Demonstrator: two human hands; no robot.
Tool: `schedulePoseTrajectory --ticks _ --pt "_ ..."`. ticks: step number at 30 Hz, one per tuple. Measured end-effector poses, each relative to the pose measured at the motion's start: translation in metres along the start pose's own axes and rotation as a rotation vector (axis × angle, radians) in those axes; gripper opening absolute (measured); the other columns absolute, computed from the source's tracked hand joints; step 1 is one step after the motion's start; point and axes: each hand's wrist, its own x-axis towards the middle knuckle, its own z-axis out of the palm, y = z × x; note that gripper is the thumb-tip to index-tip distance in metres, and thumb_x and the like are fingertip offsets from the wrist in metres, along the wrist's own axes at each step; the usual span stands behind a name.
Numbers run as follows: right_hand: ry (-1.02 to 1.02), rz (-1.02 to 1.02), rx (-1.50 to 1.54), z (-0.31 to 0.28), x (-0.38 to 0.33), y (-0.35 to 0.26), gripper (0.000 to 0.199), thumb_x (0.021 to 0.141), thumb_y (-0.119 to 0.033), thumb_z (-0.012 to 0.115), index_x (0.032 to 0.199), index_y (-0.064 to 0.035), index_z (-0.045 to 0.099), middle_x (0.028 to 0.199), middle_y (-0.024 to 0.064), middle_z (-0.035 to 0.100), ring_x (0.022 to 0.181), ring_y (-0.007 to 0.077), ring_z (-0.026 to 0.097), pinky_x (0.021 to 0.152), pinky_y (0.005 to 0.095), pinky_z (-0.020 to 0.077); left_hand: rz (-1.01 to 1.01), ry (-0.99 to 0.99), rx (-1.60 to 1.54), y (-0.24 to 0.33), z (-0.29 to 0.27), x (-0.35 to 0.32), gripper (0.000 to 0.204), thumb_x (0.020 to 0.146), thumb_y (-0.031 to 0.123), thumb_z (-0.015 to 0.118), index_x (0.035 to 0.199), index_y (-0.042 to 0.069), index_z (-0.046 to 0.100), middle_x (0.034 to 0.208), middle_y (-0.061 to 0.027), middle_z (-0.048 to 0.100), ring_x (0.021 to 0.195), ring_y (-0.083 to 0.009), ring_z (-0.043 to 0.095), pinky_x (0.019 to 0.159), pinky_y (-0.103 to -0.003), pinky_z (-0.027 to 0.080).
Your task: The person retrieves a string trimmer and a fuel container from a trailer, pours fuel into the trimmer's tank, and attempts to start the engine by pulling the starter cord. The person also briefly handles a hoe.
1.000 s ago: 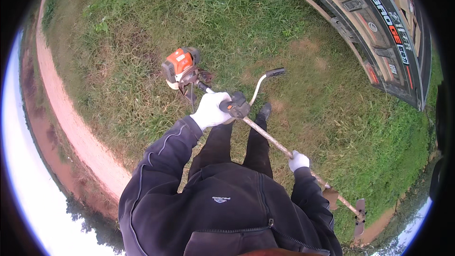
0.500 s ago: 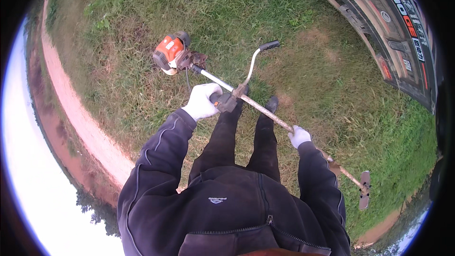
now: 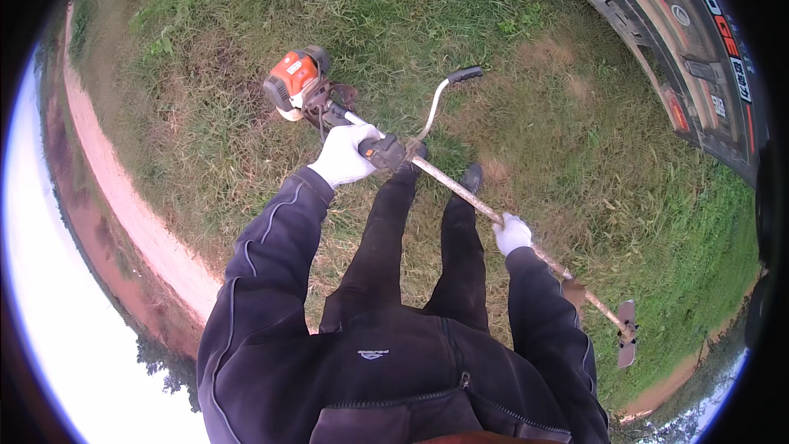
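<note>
- Orange engine point(image 3: 294, 76): upper-left end of the brush cutter point(image 3: 442, 176).
- White-gloved left hand point(image 3: 343, 155): fingers curled round the dark control grip point(image 3: 384, 152), nearer the engine.
- Long shaft point(image 3: 477, 201): slants down rightward, passing above the legs point(image 3: 382, 234).
- Right hand point(image 3: 513, 234): fingers wrapped round the shaft, nearer the blade point(image 3: 627, 335).
- Grass point(image 3: 592, 173): leaves room between shaft and truck point(image 3: 667, 41).

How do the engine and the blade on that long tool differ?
The engine has a bright orange cover, whereas the blade is dull grey-brown. The engine is bulky and blocky, while the blade is thin and flat. The engine sits beyond the left hand, the blade beyond the right hand. Both belong to the same long shaft.
</note>
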Motion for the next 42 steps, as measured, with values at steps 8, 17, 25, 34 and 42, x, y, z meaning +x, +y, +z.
schedulePoseTrajectory --ticks 8,17,25,34,42 --pt "-0.066 0.184 -0.094 0.024 0.095 0.022 0.03 0.098 -0.032 0.075 0.115 -0.0075 0.074 0.116 0.0202 0.081 0.112 0.0434 0.078 0.102 0.0548 0.0602 0.162 0.078 -0.056 -0.101 0.069 -0.061 0.036 0.072 -0.001 0.095 0.092 0.013 0.069 0.092 -0.0062 0.072 0.096 -0.0332 0.074 0.09 -0.043 0.06" --pt "-0.085 0.242 0.23 0.06 0.09 0.053 0.043 0.099 -0.036 0.075 0.126 -0.0023 0.078 0.116 0.0266 0.081 0.116 0.0458 0.076 0.104 0.0518 0.0588 0.233 -0.044 0.065 -0.125 0.193 -0.078 0.036 0.075 0.015 0.094 0.094 0.013 0.064 0.103 -0.0066 0.069 0.112 -0.0361 0.069 0.106 -0.049 0.056" --pt "-0.139 0.254 0.524 0.049 0.037 0.015 0.042 0.102 -0.027 0.081 0.136 -0.0025 0.075 0.118 0.0197 0.083 0.11 0.0305 0.08 0.102 0.0396 0.0614 0.07 -0.149 0.207 -0.142 0.277 -0.071 0.028 0.074 0.003 0.079 0.1 0.011 0.072 0.112 -0.0129 0.07 0.122 -0.0395 0.066 0.109 -0.049 0.054" --pt "-0.392 -0.107 0.617 0.067 0.025 -0.133 0.049 0.102 -0.029 0.077 0.145 -0.0073 0.07 0.131 0.0204 0.08 0.115 0.033 0.081 0.101 0.0404 0.0623 0.011 -0.456 0.147 -0.172 0.256 -0.113 0.05 0.077 0.002 0.076 0.126 0.01 0.075 0.132 -0.0139 0.073 0.145 -0.0379 0.061 0.124 -0.048 0.048" --pt "-0.368 -0.221 0.42 0.058 0.022 -0.128 0.044 0.101 -0.029 0.074 0.138 -0.0061 0.071 0.122 0.0202 0.077 0.111 0.0408 0.076 0.096 0.0489 0.0603 -0.245 -0.045 0.331 -0.259 0.182 0.029 0.046 0.09 0.016 0.078 0.135 0.006 0.075 0.14 -0.018 0.075 0.135 -0.0402 0.069 0.115 -0.047 0.056"
